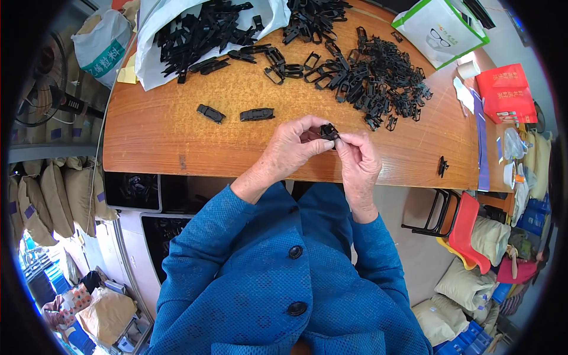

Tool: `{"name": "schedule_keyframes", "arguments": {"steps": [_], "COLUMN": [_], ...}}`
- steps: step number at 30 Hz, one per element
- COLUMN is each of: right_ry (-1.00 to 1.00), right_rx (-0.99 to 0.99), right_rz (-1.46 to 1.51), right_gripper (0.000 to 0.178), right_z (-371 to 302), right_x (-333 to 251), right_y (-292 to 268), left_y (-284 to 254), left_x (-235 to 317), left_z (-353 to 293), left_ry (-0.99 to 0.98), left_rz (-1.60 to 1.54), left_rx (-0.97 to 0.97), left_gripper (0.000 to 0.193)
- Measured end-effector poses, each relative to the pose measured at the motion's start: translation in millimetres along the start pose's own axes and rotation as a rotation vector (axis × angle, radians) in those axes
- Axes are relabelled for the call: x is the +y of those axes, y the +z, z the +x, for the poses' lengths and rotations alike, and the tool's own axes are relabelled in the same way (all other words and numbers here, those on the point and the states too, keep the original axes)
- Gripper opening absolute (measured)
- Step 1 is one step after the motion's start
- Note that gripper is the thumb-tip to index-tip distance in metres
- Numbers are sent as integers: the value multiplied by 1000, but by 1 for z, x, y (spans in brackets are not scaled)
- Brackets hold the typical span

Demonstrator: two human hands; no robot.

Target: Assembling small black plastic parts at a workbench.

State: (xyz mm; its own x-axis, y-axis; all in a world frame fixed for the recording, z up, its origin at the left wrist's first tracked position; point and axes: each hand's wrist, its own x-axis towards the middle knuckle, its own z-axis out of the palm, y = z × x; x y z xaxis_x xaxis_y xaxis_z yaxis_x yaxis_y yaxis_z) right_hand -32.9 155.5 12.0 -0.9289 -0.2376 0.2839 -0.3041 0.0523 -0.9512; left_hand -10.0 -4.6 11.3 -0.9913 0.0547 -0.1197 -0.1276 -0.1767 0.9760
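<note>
Between my two hands, just above the near edge of the wooden table point(177, 142), is a small black plastic part point(329, 132). My left hand point(296, 142) grips it between thumb and fingers. The fingertips of my right hand point(360, 155) pinch at its right side, and the fingers hide some of it. Two longer black plastic pieces lie to the left of my hands, one tilted point(210, 113) and one nearly level point(257, 114). Beyond my right hand spreads a large pile of black plastic frames point(378, 77).
A white sack point(269, 21) at the far left spills black pieces point(201, 35). A green-edged white bag point(441, 32) and red boxes point(506, 94) are at the right. One black piece point(443, 166) lies near the right front edge. A red chair point(470, 234) stands beside the table.
</note>
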Motion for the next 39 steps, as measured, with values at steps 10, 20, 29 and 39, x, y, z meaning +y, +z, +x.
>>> {"name": "schedule_keyframes", "arguments": {"steps": [10, 20, 29, 39], "right_ry": [-147, -293, -116, 139], "right_rx": [-173, -220, -229, -271], "right_rz": [-320, -524, -399, -35], "right_gripper": [16, 27, 24, 21], "right_z": [19, 34, 40, 24], "right_x": [-8, 3, 8, 6], "right_y": [15, 41, 50, 38], "left_y": [-23, -48, -192, -134], "left_x": [-1, -3, 27, 44], "left_z": [5, 7, 32, 9], "left_ry": [-58, -14, 406, 53], "left_rz": [-33, 47, 1505, 464], "left_rx": [48, 173, 651, 385], "left_gripper": [28, 24, 14, 8]}}
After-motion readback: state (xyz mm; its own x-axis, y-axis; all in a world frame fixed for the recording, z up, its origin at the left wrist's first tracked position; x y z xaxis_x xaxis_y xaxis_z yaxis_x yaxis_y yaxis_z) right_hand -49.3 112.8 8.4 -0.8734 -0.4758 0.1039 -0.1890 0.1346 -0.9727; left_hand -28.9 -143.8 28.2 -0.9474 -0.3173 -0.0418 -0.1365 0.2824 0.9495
